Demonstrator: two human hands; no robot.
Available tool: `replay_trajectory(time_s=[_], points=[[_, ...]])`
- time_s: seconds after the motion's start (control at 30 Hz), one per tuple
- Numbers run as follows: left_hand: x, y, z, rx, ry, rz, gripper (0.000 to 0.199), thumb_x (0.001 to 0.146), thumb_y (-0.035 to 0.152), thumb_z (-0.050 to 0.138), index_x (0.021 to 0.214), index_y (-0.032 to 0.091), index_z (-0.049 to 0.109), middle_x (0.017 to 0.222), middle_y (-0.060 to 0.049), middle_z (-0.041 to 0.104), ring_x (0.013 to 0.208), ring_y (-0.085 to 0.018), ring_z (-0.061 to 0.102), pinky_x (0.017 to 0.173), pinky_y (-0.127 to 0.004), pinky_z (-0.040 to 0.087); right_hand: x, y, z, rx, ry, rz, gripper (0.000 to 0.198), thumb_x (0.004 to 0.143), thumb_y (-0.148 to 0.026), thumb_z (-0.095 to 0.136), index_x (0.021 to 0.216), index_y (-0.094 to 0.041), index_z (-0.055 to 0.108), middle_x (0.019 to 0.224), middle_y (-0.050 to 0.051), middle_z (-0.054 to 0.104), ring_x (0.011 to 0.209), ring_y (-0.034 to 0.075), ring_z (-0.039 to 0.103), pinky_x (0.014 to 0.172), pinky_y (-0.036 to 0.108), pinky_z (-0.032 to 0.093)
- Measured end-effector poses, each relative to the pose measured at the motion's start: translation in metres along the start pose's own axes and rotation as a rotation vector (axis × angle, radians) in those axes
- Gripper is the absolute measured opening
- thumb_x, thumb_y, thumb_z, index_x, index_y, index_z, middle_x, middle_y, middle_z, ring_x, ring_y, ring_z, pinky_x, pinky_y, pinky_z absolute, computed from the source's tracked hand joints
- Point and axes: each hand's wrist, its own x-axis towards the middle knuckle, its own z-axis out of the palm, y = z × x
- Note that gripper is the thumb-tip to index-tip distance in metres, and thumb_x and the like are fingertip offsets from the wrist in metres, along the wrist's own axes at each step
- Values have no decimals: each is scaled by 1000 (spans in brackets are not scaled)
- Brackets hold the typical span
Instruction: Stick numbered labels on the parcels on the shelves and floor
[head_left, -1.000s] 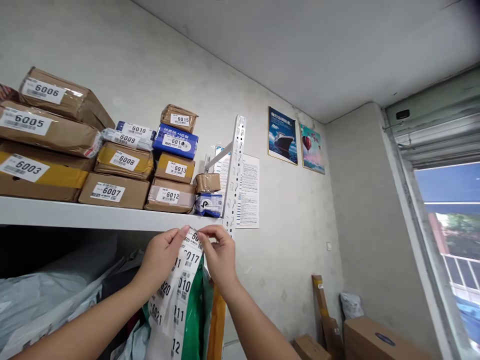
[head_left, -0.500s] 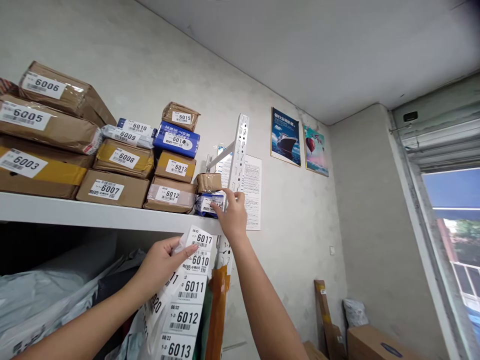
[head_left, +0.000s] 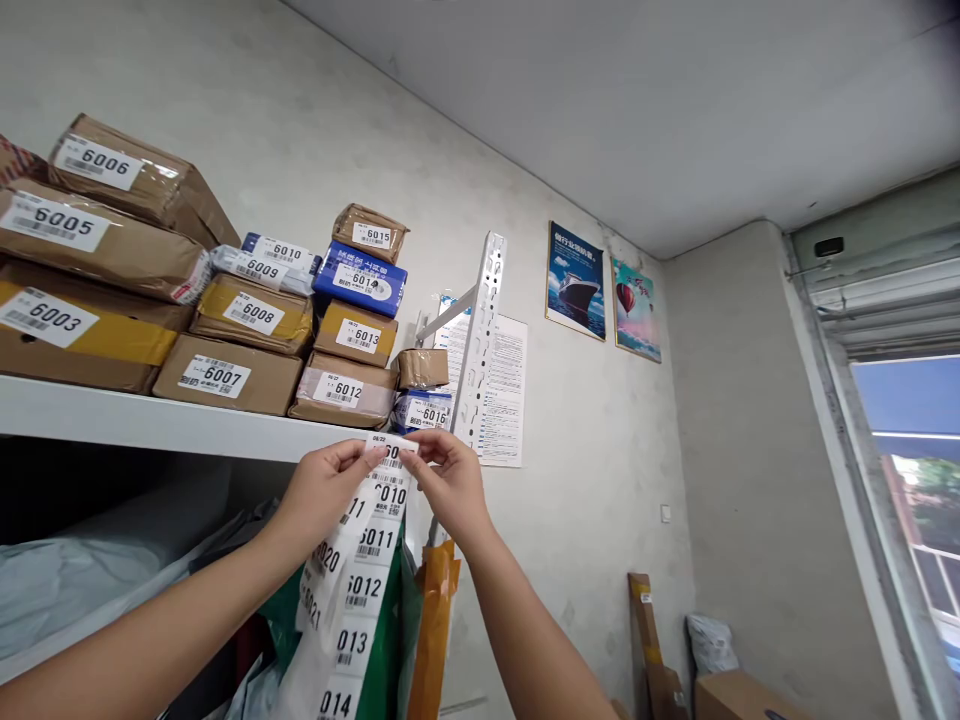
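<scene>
Both hands pinch the top end of a long strip of white number labels [head_left: 365, 590], which hangs down below them. My left hand [head_left: 330, 490] is closed on its left edge, thumb on the front. Opposite it, my right hand [head_left: 451, 485] grips the right edge of the top label between thumb and fingers, partly covering its number. Just above the right hand, a small blue packet labelled 6016 [head_left: 426, 410] rests on the white shelf [head_left: 225, 428]. An unlabelled small brown box [head_left: 422, 369] lies on top of that packet.
Stacked parcels with number labels, such as the 6007 box [head_left: 225, 376] and the 6012 box [head_left: 341, 388], line the shelf. A perforated white upright [head_left: 480, 345] stands at its right end. Bagged parcels [head_left: 97, 590] fill the level below. Cartons [head_left: 742, 697] stand on the right.
My right hand has come down from the blue packet to the top of the label strip and now grips it. The packet's 6016 label shows fully. The strip is lifted slightly.
</scene>
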Motion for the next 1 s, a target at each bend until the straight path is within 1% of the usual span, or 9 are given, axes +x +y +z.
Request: replay_trajectory(time_s=[0.1, 0.17, 0.3, 0.43, 0.53, 0.67, 0.77, 0.87, 1.0], points=[[6, 0, 8, 51, 122, 35, 51, 66, 67, 59, 58, 18, 51, 46, 7, 40, 46, -9, 35, 44, -20, 27, 6, 4, 7, -18, 140, -41, 17, 76, -36, 66, 78, -19, 65, 77, 3, 63, 72, 16, 58, 50, 23, 45], [9, 2, 11, 3, 129, 36, 49, 67, 67, 59, 64, 18, 55, 51, 5, 50, 50, -11, 43, 47, -21, 32, 14, 2, 8, -74, 180, -106, 13, 77, -33, 64, 75, -20, 65, 80, 4, 65, 76, 16, 60, 57, 25, 48], [8, 4, 15, -50, -83, -24, 48, 61, 56, 72, 90, 18, 65, 74, -1, 69, 65, -19, 61, 58, -26, 45, 56, -7, -2, -221, 316, -271, 10, 81, -27, 59, 78, -20, 65, 80, 3, 65, 75, 15, 59, 73, 30, 49], [-7, -4, 11, -14, -179, -58, 44, 65, 59, 70, 75, 17, 63, 63, 0, 65, 60, -18, 59, 55, -25, 44, 107, -10, -19, -440, 308, -368, 9, 82, -24, 59, 78, -18, 65, 80, 3, 62, 73, 15, 57, 74, 31, 47], [-22, -12, 2, -78, -181, -107, 48, 65, 61, 70, 80, 17, 66, 68, -1, 68, 63, -19, 61, 56, -25, 47, 122, -8, -23, -639, 240, -362, 8, 82, -23, 58, 83, -19, 65, 86, 4, 58, 70, 14, 55, 72, 31, 46], [-39, -19, -17, -99, -145, -157, 48, 64, 60, 73, 83, 16, 68, 69, -1, 69, 62, -17, 61, 55, -24, 48, 116, -6, -18, -822, 365, -376, 31, 79, -36, 65, 106, -22, 62, 103, 9, 52, 84, 21, 54, 70, 36, 46], [-49, -23, -30, -94, -94, -171, 49, 63, 59, 74, 87, 17, 69, 71, -1, 71, 64, -18, 63, 56, -25, 50, 115, -2, -15, -859, 437, -410, 52, 73, -45, 71, 116, -19, 57, 110, 15, 49, 104, 29, 49, 84, 44, 46], [-57, -25, -39, -95, -42, -188, 49, 60, 59, 76, 85, 17, 69, 72, -2, 73, 64, -19, 65, 55, -26, 51, 121, 5, -13, -859, 351, -400, 60, 77, -50, 65, 125, -18, 51, 121, 17, 49, 112, 31, 48, 94, 48, 41], [-70, -24, -46, -108, 17, -212, 48, 57, 58, 78, 81, 17, 69, 72, -3, 73, 63, -20, 65, 54, -26, 53, 126, 11, -10, -849, 200, -349, 44, 86, -50, 53, 116, -17, 56, 117, 16, 56, 105, 29, 55, 88, 43, 45]])
